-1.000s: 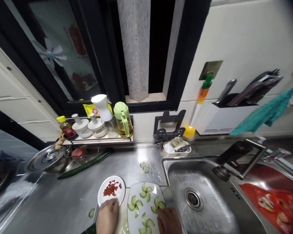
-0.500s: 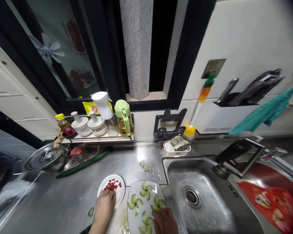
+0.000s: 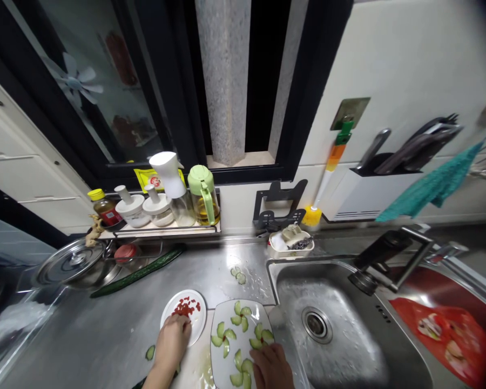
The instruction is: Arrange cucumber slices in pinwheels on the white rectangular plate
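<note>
— Where does the single view sit?
— On the person's head, looking forward and steeply down over the steel tabletop [image 3: 105, 335], near; both hands show only at the bottom edge, the window wall ahead.

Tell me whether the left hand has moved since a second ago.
Yes. The left hand has moved up onto the small white plate, its fingertips now at the red pieces; before, it sat at the plate's near rim.
</note>
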{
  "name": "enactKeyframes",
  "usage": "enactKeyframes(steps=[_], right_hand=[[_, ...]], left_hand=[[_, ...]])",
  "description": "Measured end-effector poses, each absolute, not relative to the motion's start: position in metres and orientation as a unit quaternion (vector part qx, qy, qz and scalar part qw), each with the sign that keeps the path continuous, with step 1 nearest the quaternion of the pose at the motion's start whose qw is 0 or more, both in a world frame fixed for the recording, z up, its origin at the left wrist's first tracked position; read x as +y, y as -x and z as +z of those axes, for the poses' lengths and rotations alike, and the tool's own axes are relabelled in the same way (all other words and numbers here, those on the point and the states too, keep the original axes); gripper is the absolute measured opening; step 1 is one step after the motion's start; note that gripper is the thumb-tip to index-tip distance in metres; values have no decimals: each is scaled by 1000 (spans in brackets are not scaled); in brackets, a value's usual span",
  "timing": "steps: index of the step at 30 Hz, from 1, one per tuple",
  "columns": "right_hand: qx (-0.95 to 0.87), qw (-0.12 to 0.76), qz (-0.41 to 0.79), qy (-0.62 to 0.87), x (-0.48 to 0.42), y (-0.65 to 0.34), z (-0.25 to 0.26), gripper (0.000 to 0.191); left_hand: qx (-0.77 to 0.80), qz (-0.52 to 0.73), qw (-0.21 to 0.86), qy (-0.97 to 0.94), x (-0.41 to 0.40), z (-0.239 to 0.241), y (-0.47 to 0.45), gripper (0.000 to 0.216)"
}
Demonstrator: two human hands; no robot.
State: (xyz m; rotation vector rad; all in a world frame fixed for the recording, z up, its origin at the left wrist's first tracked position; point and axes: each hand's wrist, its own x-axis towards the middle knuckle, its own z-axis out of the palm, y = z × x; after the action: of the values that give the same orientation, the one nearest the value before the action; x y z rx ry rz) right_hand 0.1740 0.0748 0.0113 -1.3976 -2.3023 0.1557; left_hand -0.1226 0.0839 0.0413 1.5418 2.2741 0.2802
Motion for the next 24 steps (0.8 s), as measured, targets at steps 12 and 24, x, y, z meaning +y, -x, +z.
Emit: enactKeyframes(steps=[12, 24], right_hand=[[-826, 279, 92, 481, 71, -175, 4, 28], [-871, 294, 32, 393, 65, -183, -35, 32]], left_hand=[[705, 237, 192, -640, 41, 30, 25, 17], [675, 197, 169, -691, 32, -22, -5, 17]])
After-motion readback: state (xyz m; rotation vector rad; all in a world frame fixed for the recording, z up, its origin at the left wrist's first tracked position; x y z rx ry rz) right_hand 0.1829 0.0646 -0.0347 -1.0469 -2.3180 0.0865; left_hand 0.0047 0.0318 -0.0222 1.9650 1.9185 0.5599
